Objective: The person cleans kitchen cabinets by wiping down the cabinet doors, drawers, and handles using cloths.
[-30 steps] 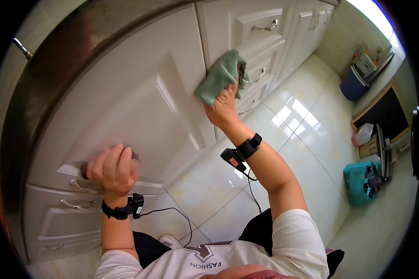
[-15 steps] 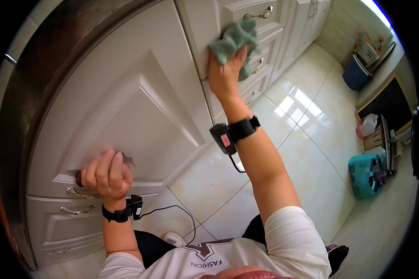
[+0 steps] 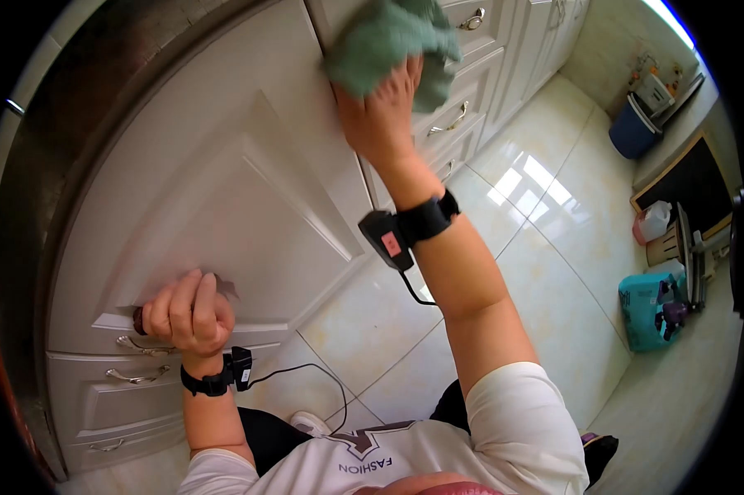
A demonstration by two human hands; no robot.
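Note:
My right hand (image 3: 380, 115) is closed on a crumpled green cloth (image 3: 384, 49), which lies against the pale cabinet front near the top of the view. Cloth and fingers are slightly blurred. Lower left, my left hand (image 3: 192, 313) makes a fist in front of the cabinet door (image 3: 198, 198). A dark brown rounded end (image 3: 139, 320) sticks out of that fist on one side, and a thin greyish piece (image 3: 226, 286) shows on the other. The fingers hide the rest of this object, so its kind is unclear.
Metal drawer handles (image 3: 136, 375) stick out below my left hand, and another handle (image 3: 450, 120) is beside the cloth. Glossy floor tiles (image 3: 545, 247) spread to the right. Along the wall stand a blue bucket (image 3: 632, 128), a dark framed board (image 3: 689, 186) and a teal bag (image 3: 648, 313).
My right hand and the green cloth have moved up and left across the cabinet front, and the cloth looks more spread out. The left hand has barely moved.

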